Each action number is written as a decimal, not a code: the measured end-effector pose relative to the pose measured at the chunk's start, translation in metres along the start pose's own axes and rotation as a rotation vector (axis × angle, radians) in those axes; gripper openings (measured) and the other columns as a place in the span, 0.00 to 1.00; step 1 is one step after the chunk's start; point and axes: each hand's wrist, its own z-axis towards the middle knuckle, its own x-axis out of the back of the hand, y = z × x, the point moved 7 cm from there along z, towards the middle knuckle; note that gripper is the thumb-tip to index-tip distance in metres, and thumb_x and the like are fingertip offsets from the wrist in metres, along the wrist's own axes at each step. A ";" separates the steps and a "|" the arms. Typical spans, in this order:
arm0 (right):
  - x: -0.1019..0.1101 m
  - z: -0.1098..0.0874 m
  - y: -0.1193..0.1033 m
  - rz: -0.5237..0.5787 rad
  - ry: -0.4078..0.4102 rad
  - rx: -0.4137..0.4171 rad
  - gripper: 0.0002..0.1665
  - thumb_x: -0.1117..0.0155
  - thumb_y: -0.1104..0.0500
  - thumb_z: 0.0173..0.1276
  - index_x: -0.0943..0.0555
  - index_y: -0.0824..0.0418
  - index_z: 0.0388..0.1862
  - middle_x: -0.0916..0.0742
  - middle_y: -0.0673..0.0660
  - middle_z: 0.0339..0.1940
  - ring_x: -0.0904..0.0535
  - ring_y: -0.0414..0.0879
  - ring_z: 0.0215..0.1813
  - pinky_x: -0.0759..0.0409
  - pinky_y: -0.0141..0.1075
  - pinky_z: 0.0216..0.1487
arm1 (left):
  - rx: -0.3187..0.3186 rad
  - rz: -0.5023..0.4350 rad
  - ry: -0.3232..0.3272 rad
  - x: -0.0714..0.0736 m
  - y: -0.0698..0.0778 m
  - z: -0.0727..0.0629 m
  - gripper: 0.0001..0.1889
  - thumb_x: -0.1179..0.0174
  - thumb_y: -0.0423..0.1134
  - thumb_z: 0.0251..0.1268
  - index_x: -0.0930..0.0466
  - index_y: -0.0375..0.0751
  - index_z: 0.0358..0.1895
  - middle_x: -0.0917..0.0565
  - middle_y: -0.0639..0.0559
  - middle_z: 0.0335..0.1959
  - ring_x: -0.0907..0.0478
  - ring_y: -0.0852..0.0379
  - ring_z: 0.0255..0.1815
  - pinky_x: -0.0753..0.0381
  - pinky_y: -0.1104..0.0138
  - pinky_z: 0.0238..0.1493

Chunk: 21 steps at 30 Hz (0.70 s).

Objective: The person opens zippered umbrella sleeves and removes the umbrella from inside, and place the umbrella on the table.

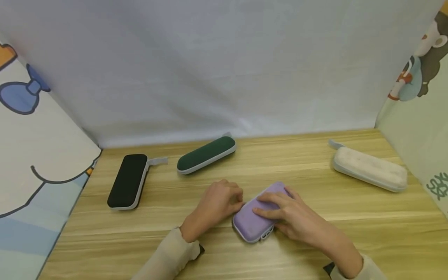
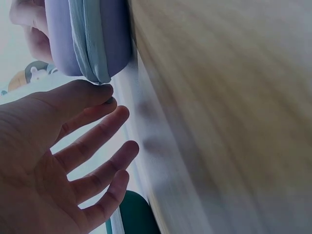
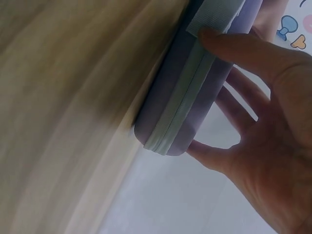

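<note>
A purple zippered glasses case [image 1: 250, 222] lies slantwise on the table between both hands, its light grey zipper band [image 2: 87, 39] running round the side. My right hand [image 1: 292, 216] grips it, fingers spread over the lid and thumb against the side by the grey strap [image 3: 214, 22]. At the case's left end, my left hand [image 1: 218, 200] brings thumb and forefinger together right at the zipper. Between those tips a small dark zipper pull [image 2: 109, 100] peeks out, mostly hidden. The other left fingers are loosely spread, touching nothing.
A black case [image 1: 127, 181] with a grey strap lies at the left on the wooden table [image 1: 224, 252]. Behind the hands is a green case [image 1: 206, 153], and a cream case [image 1: 371, 167] lies at the right. A pale curtain [image 1: 224, 77] closes off the back.
</note>
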 end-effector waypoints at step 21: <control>-0.003 0.001 -0.004 -0.009 0.008 0.059 0.35 0.19 0.62 0.58 0.15 0.45 0.66 0.16 0.54 0.68 0.20 0.53 0.69 0.32 0.74 0.67 | 0.002 -0.006 -0.015 -0.005 0.002 0.016 0.08 0.25 0.41 0.59 0.16 0.55 0.26 0.12 0.62 0.33 0.20 0.58 0.35 0.21 0.62 0.40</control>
